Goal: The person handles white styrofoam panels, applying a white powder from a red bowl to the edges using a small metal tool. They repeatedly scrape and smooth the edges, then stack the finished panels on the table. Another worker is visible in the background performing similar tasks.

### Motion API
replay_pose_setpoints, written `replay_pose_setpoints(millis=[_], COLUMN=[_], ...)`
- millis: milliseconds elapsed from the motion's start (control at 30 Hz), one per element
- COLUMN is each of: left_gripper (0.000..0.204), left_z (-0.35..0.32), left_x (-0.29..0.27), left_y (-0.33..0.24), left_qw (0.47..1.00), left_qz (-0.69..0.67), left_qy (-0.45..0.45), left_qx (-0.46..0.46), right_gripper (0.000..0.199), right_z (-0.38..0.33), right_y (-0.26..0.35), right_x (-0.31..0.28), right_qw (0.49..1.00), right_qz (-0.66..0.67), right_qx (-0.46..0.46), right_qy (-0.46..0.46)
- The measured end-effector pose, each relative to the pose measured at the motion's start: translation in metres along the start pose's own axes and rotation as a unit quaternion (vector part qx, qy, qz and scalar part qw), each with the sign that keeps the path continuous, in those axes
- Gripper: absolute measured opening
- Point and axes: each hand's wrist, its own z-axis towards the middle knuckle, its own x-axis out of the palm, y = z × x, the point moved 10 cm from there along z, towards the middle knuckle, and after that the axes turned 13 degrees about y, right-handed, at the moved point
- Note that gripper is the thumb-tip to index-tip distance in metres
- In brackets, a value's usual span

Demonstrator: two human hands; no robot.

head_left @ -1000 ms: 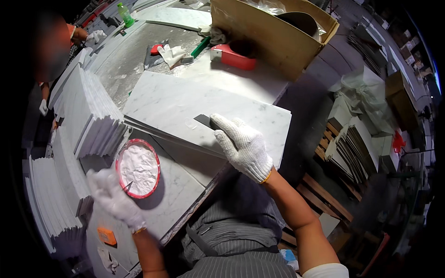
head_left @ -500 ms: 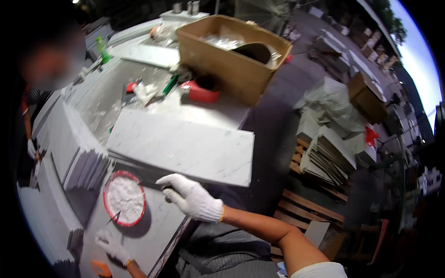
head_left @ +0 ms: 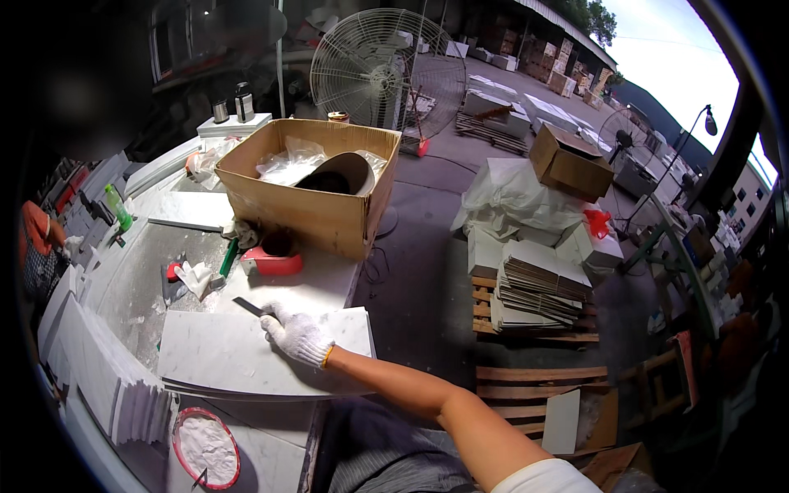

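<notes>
My right hand (head_left: 297,335), in a white knit glove, is closed around a scraper whose thin flat blade (head_left: 248,306) points up and left. It is over the right part of a white veined marble slab (head_left: 214,349); whether the glove touches the slab I cannot tell. The slab lies on top of at least one more slab. Nearer to me stands a red-rimmed bowl (head_left: 237,462) of white paste or powder, with a thin dark tool (head_left: 199,478) leaning out of it. My left hand is out of view.
Beyond the slab are a red plastic object (head_left: 275,264), a white glove or rag (head_left: 196,279) and a large cardboard box (head_left: 304,218). Slabs stand on edge (head_left: 107,378) at left. Pallets (head_left: 534,375) and stacked tiles (head_left: 538,287) are on the floor at right. Another person (head_left: 41,232) is far left.
The view has tilted up. My right hand has moved away from me, from beside the bowl to over the slab. My left hand, low by the bowl before, has left the picture.
</notes>
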Motion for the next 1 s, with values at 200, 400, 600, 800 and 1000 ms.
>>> replay_pose_setpoints(millis=[200,400,600,800,1000], left_gripper=[0.05,0.06,0.044,0.057,0.06], left_z=[-0.006,0.003,0.03,0.033,0.029], left_x=[-0.053,-0.02,0.118,0.246,0.295], left_y=[-0.026,-0.159,-0.293,-0.287,-0.299], left_qw=[0.997,0.959,0.877,0.829,0.805], left_qz=[0.026,-0.18,0.04,0.155,0.147], left_qy=[-0.051,0.121,0.301,0.345,0.376], left_qx=[0.049,0.182,0.373,0.412,0.434], right_gripper=[0.026,0.018,0.015,0.018,0.024], right_z=[-0.004,-0.013,-0.024,-0.04,-0.037], right_y=[0.013,0.035,0.086,0.107,0.103], right_x=[0.007,0.016,0.019,0.027,0.031], right_qw=[0.997,0.988,0.946,0.898,0.904], right_qz=[-0.068,0.152,-0.166,-0.299,-0.274], right_qx=[-0.028,0.005,-0.278,-0.323,-0.327], right_qy=[-0.028,-0.004,-0.02,-0.024,0.012])
